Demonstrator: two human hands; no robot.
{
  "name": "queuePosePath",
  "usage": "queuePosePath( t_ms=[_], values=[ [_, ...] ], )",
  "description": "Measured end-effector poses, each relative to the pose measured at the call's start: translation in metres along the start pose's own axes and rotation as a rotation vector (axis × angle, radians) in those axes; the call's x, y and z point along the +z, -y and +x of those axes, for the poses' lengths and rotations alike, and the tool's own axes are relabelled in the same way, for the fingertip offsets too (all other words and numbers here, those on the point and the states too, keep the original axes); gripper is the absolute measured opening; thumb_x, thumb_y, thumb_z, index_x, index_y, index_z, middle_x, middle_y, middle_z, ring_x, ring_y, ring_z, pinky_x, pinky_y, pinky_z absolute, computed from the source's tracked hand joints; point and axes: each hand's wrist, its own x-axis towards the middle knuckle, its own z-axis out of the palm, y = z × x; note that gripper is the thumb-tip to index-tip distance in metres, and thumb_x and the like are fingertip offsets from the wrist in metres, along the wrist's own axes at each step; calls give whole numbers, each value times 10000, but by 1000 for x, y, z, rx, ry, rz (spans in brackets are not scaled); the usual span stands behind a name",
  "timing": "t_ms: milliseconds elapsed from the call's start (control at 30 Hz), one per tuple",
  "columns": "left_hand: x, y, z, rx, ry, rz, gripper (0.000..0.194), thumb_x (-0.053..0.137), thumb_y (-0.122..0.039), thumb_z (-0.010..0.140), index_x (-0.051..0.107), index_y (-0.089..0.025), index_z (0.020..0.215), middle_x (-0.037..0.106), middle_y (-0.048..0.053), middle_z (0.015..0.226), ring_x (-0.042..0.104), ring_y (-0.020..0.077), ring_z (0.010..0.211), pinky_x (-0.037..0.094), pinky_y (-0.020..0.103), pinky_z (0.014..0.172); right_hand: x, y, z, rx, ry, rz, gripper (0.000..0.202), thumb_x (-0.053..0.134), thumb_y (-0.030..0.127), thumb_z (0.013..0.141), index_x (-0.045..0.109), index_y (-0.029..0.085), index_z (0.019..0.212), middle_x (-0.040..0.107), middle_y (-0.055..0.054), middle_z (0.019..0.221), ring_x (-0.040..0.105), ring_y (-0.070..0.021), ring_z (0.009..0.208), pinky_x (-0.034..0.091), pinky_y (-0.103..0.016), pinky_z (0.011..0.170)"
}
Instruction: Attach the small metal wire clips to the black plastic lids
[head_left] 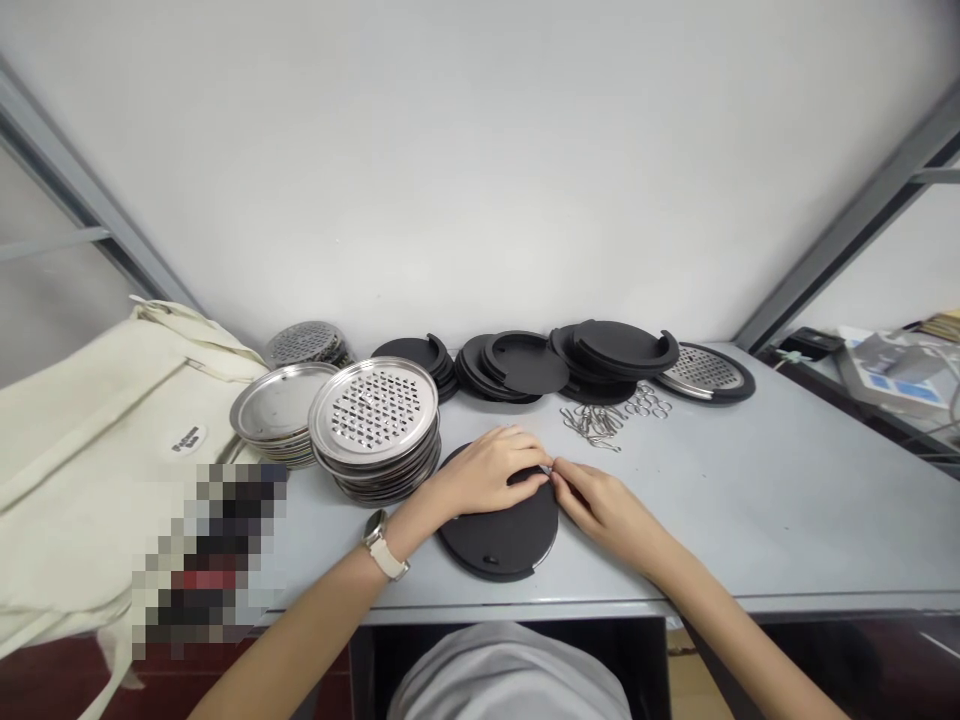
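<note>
The black disc (495, 545) is lying flat on the near middle part of the grey surface (780, 490), directly under the left hand (495, 472) and just left of the right hand (604, 505). A small slot is showing near its near edge, and a thin silvery line is running along its near right rim.

The left hand is reaching across the disc from the left, its palm covering the far part. Its index finger and thumb are pointing right, their tips drawing close together at the disc's right rim, with a narrow gap opening behind them. The right hand is coming in from the right, its thumb and index finger bending toward the same spot, so that the fingers of both hands are almost meeting there. Whether they are pinching the rim or some small part cannot be told, since the tips are hiding it.

Just left of the disc, a stack of perforated metal discs (375, 405) is standing, with a stack of plain metal discs (283, 400) farther left. Stacked black discs (532, 362) are lying on the far side, near the wall. Metal hooks (592, 420) and rings (649, 402) are lying loose beyond the right hand.
</note>
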Motion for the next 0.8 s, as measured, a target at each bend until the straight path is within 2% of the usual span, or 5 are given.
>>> queuePosePath(
  t_ms=[533,800],
  values=[
    [-1,-1,0,-13,3,-20,206,512,-179,889,563,-166,1088,611,57,1009,555,185,966,427,299,890,-1,0,-1,10,-15,15,192,325,261,967,440,218,819,567,-9,715,540,-158,617,379,-247,577],
    [-1,-1,1,-21,-26,-79,242,534,-161,867,548,-180,1108,623,57,1037,566,196,1015,418,318,934,-1,1,-2,22,-6,-2,188,318,262,966,434,219,824,559,-9,708,539,-161,608,382,-247,572]
  ],
)
